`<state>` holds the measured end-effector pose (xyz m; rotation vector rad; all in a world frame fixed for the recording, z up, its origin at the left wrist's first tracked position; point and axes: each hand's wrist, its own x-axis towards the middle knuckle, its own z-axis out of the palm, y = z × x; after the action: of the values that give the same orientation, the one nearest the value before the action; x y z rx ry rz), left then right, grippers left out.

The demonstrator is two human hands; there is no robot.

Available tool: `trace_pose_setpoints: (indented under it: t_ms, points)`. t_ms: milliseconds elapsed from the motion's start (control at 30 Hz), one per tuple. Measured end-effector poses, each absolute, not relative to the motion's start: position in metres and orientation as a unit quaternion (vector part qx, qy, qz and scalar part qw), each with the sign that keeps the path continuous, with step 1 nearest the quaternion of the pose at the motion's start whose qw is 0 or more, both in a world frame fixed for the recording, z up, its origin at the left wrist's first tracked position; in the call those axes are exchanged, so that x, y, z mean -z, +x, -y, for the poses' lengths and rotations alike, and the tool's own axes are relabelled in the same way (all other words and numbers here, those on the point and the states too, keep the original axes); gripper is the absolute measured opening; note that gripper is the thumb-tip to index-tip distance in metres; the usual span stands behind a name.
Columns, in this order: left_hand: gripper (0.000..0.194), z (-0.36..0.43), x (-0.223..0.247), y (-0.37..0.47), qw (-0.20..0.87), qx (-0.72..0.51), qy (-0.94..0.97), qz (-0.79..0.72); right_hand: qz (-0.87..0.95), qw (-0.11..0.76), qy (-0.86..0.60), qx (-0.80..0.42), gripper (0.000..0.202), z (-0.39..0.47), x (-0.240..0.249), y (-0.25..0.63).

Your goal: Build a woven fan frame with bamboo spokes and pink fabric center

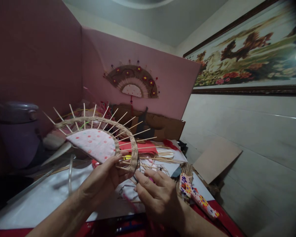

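Note:
My left hand [108,172] grips a half-round fan frame [91,143] near its lower right end and holds it up over the table. Thin wooden sticks fan out from its white half-disc, which has small red spots. A band of twisted twine [124,128] is woven across the sticks in an arc. Close to the right end of that band is my right hand [160,194], its fingers bent together around a dark strand [138,164] that runs to the band. Part of the grip is hidden behind the fingers.
A finished-looking fan [134,79] hangs on the pink board behind. A floral-patterned glue gun [198,197] lies at the right. A purple bottle [19,131] stands at the left. Loose sticks [162,160], red sheet [143,148] and cardboard [167,126] lie farther back.

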<state>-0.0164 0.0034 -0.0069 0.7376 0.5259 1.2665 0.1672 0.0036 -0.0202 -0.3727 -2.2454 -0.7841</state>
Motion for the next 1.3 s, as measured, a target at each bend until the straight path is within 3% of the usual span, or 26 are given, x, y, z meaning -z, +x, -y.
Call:
trace_pose_setpoints:
  t_ms: [400,800,967,1167,1300]
  points:
    - [0.024,-0.005,0.004,-0.017,0.719,-0.57,0.314,-0.243,0.854,0.361,-0.117,0.355,0.02,-0.009,0.024,0.17]
    - [0.026,0.003,0.001,-0.015,0.724,-0.556,0.357,-0.195,0.863,0.398,-0.094,0.296,0.021,-0.005,0.031,0.157]
    - [0.025,0.003,0.002,-0.01,0.718,-0.581,0.344,-0.169,0.848,0.472,-0.114,0.21,0.015,-0.004,0.034,0.148]
    - [0.009,0.001,0.008,-0.003,0.685,-0.627,0.271,-0.254,0.834,0.525,-0.105,0.133,0.015,-0.005,0.033,0.14]
    - [0.02,0.001,0.008,0.0,0.697,-0.618,0.262,-0.253,0.829,0.53,-0.087,0.155,0.021,-0.009,0.038,0.134]
